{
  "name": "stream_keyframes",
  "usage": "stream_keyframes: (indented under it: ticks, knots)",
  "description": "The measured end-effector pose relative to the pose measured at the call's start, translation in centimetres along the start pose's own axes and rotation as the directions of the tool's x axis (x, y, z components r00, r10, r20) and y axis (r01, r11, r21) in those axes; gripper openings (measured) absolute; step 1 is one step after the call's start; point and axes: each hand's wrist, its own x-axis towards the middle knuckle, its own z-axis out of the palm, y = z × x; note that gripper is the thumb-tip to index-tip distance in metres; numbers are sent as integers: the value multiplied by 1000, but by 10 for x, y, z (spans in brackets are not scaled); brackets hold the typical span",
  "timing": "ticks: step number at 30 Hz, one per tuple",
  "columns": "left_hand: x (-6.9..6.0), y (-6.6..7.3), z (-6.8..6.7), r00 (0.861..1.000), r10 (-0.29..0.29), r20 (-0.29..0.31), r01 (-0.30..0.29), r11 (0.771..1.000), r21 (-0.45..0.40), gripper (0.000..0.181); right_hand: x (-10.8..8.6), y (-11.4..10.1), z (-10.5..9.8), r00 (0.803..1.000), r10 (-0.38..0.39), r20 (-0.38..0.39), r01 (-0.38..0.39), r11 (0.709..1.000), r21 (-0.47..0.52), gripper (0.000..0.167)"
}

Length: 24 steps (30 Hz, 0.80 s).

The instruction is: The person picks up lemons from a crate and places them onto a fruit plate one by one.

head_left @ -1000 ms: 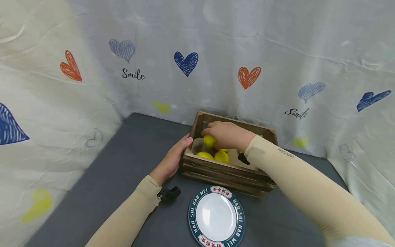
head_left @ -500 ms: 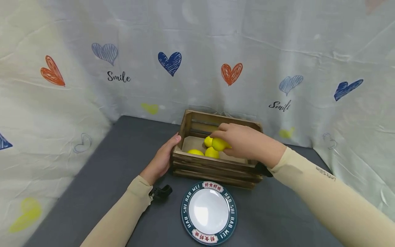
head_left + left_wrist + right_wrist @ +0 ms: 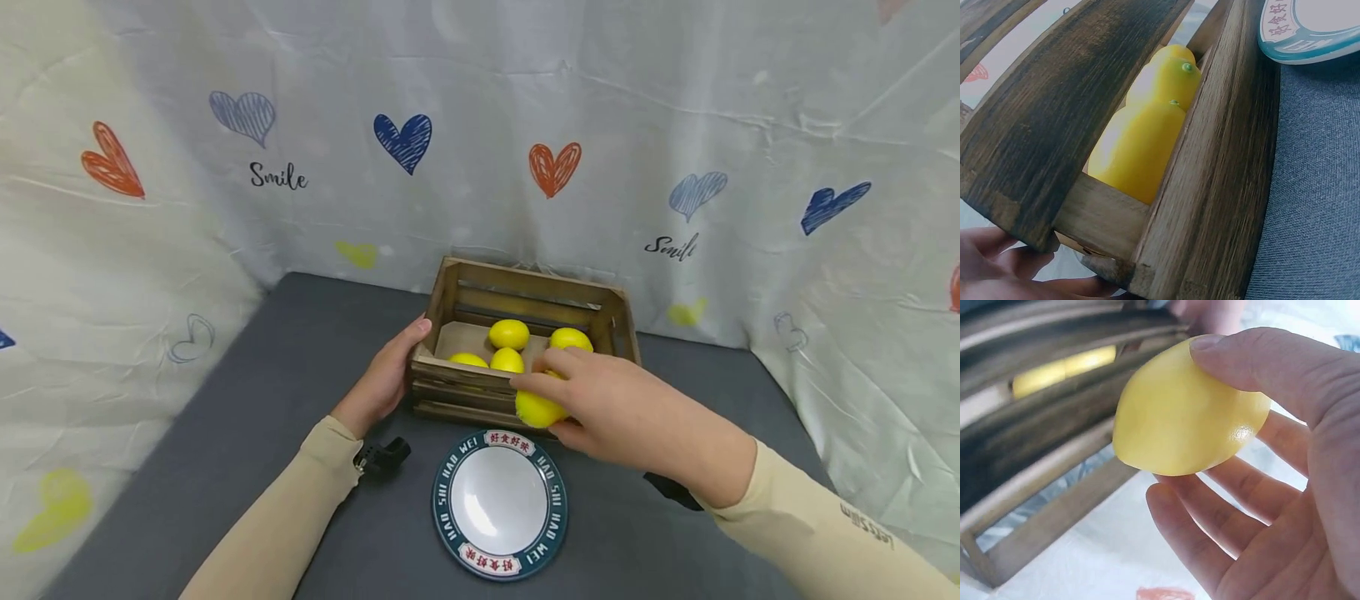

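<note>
Between thumb and fingers, my right hand [image 3: 611, 408] pinches a yellow lemon [image 3: 538, 408] in front of the crate's near wall; the right wrist view shows the same lemon [image 3: 1179, 415] up close. My left hand [image 3: 386, 375] holds the left end of the slatted wooden crate [image 3: 465, 392]. Inside the crate lie several more lemons [image 3: 508, 334], one partly behind my right hand. Through the slats, the left wrist view shows lemons [image 3: 1141, 150] in a row. A round white plate [image 3: 498, 500] with a dark green lettered rim lies on the table in front of the crate.
The dark grey table [image 3: 322, 333] carries the crate and plate. A pale curtain [image 3: 480, 200] printed with hearts and words hangs right behind the crate and along both sides.
My right hand has lifted a lemon out of the crate and brought it over the front wall toward the plate. My left hand stays on the crate's end. The head view has shifted slightly.
</note>
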Motion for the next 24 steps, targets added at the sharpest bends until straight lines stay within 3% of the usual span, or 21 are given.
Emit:
stream_keyframes:
  ticks: [8, 19, 24]
  knots:
    - [1, 0, -2, 1000, 9, 11, -9, 1000, -5, 85, -2, -21, 20, 997, -76, 4, 76, 996, 36, 62]
    - [2, 1, 1, 1000, 3, 12, -3, 1000, 28, 83, 3, -30, 79, 995, -30, 100, 22, 996, 83, 59]
    - [0, 2, 0, 1000, -1, 1, 1, 1000, 24, 83, 6, -26, 100, 995, -24, 100, 13, 995, 100, 55]
